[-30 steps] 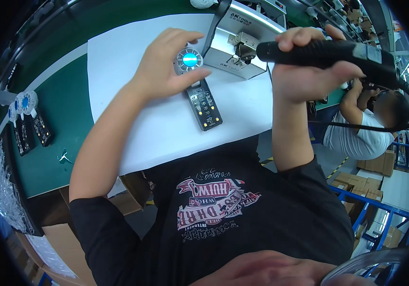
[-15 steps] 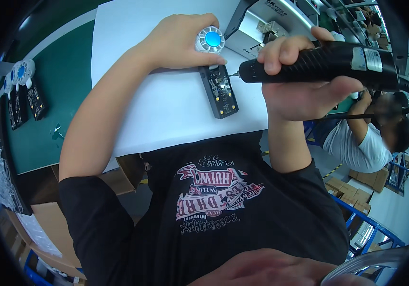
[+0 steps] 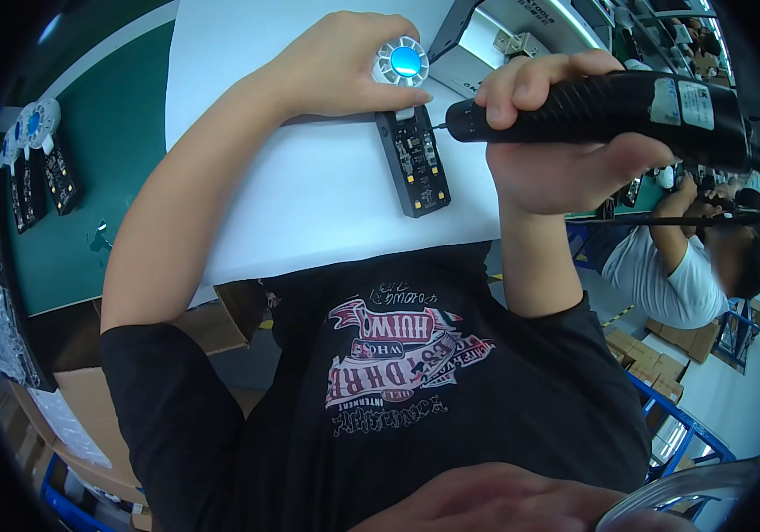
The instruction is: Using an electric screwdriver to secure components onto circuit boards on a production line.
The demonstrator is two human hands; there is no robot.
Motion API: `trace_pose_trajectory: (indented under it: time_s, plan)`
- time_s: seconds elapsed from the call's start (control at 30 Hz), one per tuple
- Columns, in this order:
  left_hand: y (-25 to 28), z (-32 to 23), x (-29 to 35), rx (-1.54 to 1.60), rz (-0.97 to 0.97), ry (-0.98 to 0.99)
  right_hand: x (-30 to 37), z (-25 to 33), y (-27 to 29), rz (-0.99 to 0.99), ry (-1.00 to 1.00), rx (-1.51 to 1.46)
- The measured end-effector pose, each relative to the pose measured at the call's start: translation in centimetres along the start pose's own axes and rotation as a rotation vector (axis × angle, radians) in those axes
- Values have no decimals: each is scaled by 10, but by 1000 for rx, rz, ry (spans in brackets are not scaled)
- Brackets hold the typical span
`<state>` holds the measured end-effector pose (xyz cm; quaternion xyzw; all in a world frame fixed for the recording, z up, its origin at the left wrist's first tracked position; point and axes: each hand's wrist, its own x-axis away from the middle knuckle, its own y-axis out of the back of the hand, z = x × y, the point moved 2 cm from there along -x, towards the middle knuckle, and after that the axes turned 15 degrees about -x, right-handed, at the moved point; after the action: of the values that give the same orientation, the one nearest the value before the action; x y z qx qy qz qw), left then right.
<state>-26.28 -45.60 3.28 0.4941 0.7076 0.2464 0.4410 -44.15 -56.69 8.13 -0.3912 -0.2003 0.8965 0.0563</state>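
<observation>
My left hand is closed around a round white ribbed part with a blue centre. Attached below it is a long black housing with an exposed circuit board, lying on a white sheet. A black electric screwdriver lies in my right hand, tilted nearly level, its cord running off to the right. The thin bit points left and reaches the board's right edge near its top; whether it sits in a screw I cannot tell.
Several similar units with white-and-blue heads rest on the green mat at left, beside clear plastic bags. A silver-grey machine stands behind the screwdriver. Another person sits at far right; cardboard boxes stand below.
In the picture, the unit and my left hand have shifted slightly right and up. The screwdriver has tilted a little, its bit still at the board's right edge.
</observation>
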Motion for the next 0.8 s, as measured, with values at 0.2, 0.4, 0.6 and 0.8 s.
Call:
trace_pose_trajectory:
  time_s: [0.2,0.4,0.6,0.8]
  plan:
    - [-7,11,5,-66,-32,-39,-8,7,1,51,-11,-39]
    - [-2,5,3,-91,35,5,-41,61,14,130,166,241]
    - [-4,10,6,-105,-6,52,-44,43,41,150,322,5]
    - [-6,17,1,-164,-73,5,-21,26,-7,149,46,78]
